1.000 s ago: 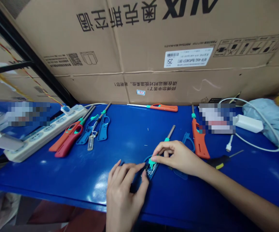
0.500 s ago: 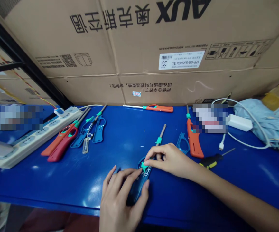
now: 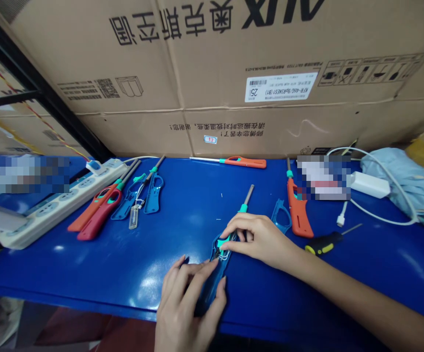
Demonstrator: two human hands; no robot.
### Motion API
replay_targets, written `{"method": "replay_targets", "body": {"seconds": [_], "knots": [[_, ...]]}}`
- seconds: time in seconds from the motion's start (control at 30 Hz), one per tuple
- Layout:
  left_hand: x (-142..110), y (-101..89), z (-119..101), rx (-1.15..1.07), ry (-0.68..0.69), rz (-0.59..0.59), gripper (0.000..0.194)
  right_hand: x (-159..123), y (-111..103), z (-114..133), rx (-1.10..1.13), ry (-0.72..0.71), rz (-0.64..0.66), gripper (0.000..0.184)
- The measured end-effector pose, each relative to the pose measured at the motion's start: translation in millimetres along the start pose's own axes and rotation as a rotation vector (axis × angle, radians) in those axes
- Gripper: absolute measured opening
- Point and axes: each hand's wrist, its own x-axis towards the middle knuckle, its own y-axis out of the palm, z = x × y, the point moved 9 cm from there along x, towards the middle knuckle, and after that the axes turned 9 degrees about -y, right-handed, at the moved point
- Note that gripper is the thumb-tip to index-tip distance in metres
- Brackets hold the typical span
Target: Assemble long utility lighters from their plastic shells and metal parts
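Note:
An opened blue gas lighter (image 3: 212,286) lies on the table in front of me, its metal tube pointing away and to the right. Wrapped around its handle, my left hand (image 3: 186,303) has its fingertips by the dark part and white wires inside. The green trigger (image 3: 222,244) sits in the shell, and my right hand (image 3: 257,239) pinches at it with thumb and forefinger. Just beyond that hand lies a loose blue shell half (image 3: 281,216). My fingers hide part of the lighter's inside.
Red and orange lighters (image 3: 100,210) and opened blue lighter parts (image 3: 153,194) lie left beside a power strip (image 3: 55,200). Another orange lighter (image 3: 246,162) lies at the back. To the right are an orange lighter (image 3: 299,210), a screwdriver (image 3: 323,243) and a white charger (image 3: 370,184). A large carton (image 3: 212,93) stands behind.
The green trigger looks turned, and dark parts below it now show. My left fingertips have shifted slightly down from it. The whole view has moved a little.

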Motion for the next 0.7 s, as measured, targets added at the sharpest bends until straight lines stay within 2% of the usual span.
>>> {"method": "replay_targets", "body": {"seconds": [0.17, 0.3, 0.47, 0.7], "knots": [[-1, 0.1, 1, 0.004, -0.002, -0.015, 0.034, -1, -4, -2, 0.008, 0.026, -0.044, 0.016], [-1, 0.8, 2, 0.001, -0.021, -0.022, 0.034, -2, -1, 3, 0.037, -0.018, 0.060, 0.017], [0, -0.3, 0, -0.009, -0.012, -0.025, 0.034, -2, 0, 16, -0.066, -0.131, 0.148, 0.019], [-1, -0.9, 0, 0.014, -0.011, -0.015, 0.032, -3, 6, 23, -0.143, -0.125, 0.249, 0.023]]}}
